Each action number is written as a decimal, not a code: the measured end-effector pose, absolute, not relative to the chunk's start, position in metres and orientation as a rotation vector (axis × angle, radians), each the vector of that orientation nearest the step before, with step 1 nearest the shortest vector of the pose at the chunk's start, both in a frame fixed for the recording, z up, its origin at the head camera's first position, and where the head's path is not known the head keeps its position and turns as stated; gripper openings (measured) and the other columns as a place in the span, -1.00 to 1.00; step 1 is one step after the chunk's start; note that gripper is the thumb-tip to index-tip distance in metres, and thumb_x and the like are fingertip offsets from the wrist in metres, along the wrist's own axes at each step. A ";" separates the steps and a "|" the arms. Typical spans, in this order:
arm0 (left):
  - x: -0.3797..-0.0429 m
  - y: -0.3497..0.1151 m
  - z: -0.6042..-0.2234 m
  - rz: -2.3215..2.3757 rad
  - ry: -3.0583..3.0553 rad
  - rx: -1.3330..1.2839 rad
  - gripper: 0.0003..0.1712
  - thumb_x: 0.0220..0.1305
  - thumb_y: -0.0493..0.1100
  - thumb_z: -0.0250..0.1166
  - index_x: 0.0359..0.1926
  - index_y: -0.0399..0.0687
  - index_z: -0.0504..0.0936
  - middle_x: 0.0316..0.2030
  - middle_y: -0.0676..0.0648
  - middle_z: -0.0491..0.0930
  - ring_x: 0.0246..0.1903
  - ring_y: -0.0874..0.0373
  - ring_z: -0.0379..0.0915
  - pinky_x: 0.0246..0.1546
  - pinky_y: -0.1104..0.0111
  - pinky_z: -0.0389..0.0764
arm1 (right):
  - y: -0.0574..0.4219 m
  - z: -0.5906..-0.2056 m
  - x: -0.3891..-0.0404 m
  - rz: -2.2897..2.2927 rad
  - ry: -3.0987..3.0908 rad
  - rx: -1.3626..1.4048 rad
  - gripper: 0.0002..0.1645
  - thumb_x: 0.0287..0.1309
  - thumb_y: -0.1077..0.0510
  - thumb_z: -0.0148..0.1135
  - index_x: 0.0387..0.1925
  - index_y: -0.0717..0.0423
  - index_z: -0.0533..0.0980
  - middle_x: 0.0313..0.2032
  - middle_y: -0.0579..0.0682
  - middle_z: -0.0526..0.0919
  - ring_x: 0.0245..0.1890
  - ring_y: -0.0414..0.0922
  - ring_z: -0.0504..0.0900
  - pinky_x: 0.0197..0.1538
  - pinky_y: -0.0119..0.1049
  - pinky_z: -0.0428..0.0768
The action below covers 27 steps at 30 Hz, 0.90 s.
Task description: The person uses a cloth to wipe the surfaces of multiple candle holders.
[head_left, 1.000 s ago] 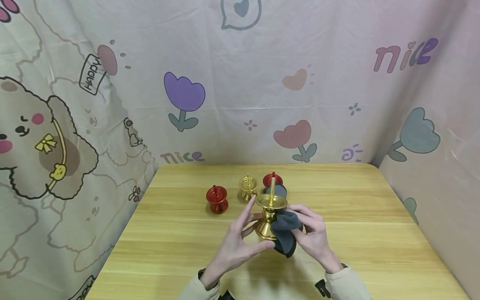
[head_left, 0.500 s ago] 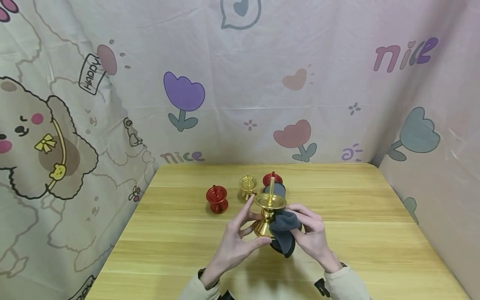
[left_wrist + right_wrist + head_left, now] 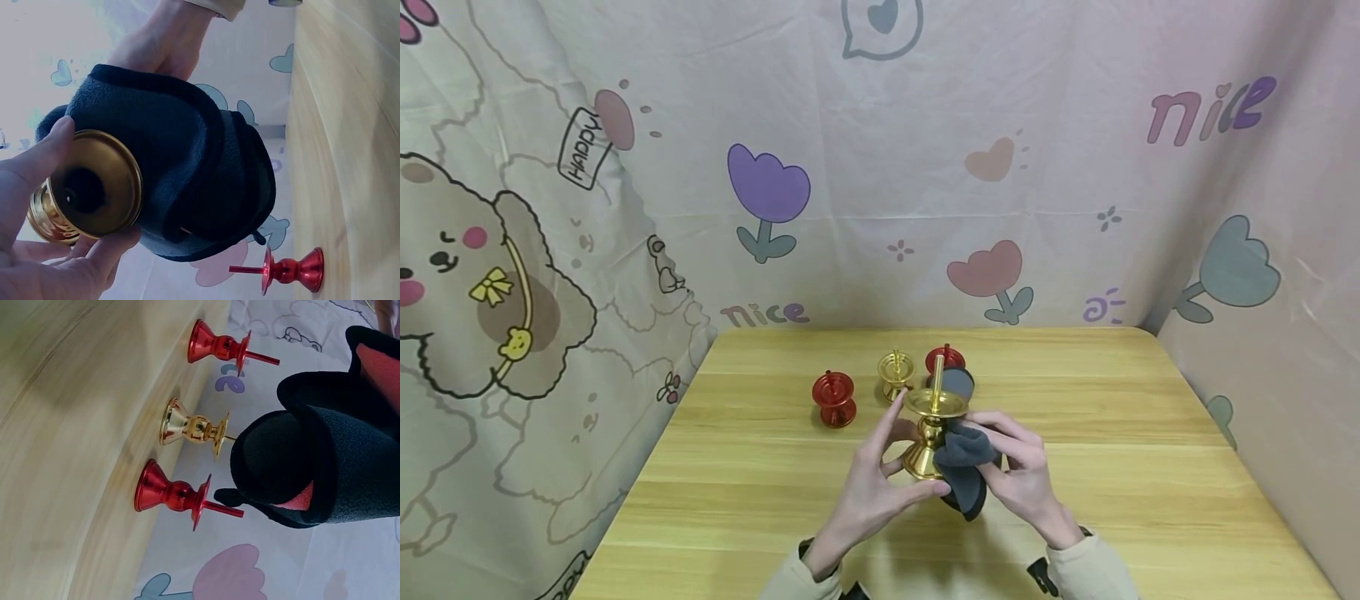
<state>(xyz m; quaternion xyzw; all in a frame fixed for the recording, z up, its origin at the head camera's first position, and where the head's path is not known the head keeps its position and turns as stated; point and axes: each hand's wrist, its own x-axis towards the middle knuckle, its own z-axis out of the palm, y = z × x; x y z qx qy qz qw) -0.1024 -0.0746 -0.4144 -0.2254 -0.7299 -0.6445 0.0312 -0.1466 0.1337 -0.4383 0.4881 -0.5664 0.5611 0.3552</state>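
Above the table my left hand [image 3: 872, 483] grips a gold candle holder [image 3: 936, 405] by its flared base, thumb below and fingers behind; its spike points up. The left wrist view looks into the hollow underside of the candle holder's base [image 3: 100, 187]. My right hand [image 3: 1021, 467] pinches a dark grey cloth [image 3: 964, 446] and presses it to the right side of the holder's stem and base. Loose folds of the cloth [image 3: 362, 465] hang below and behind, and a pink underside shows in the right wrist view. The right fingertips are partly hidden in the cloth.
Standing on the wooden table [image 3: 737, 492] are a red candle holder [image 3: 834, 400] at the left, a smaller gold one [image 3: 896, 375] in the middle and another red one [image 3: 945, 360] at the back, partly hidden by the cloth. A patterned curtain [image 3: 880, 167] hangs behind.
The gold candle holder and the cloth have shifted slightly left, both hands keeping their hold. The standing candle holders have not moved.
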 end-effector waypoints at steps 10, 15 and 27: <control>-0.106 -0.077 -0.418 -1.908 -2.188 -0.882 0.18 0.14 -0.32 0.49 0.62 0.11 -0.05 0.00 -0.29 0.61 0.14 -0.08 0.61 0.17 0.20 0.64 | 0.137 -0.442 -0.150 1.534 -1.455 1.222 -0.78 0.25 0.39 0.28 -0.12 0.49 0.64 -0.09 0.25 0.68 0.04 -0.14 0.67 0.13 -0.45 0.64; -0.105 -0.076 -0.417 -1.866 -2.261 -0.814 0.30 0.03 -0.21 0.59 0.62 0.20 -0.07 0.07 -0.21 0.64 0.15 0.06 0.59 0.19 0.18 0.64 | 0.137 -0.442 -0.149 1.455 -1.471 1.232 -0.78 0.27 0.34 0.28 -0.12 0.45 0.66 -0.11 0.26 0.68 0.02 -0.14 0.67 0.13 -0.46 0.63; -0.106 -0.079 -0.418 -1.835 -2.288 -0.881 0.27 0.09 -0.23 0.55 0.62 0.08 -0.13 0.11 -0.18 0.68 0.14 0.04 0.63 0.26 0.19 0.60 | 0.136 -0.443 -0.149 1.487 -1.471 1.243 -0.83 0.27 0.35 0.27 -0.17 0.41 0.67 -0.14 0.25 0.68 0.00 -0.15 0.67 0.13 -0.46 0.63</control>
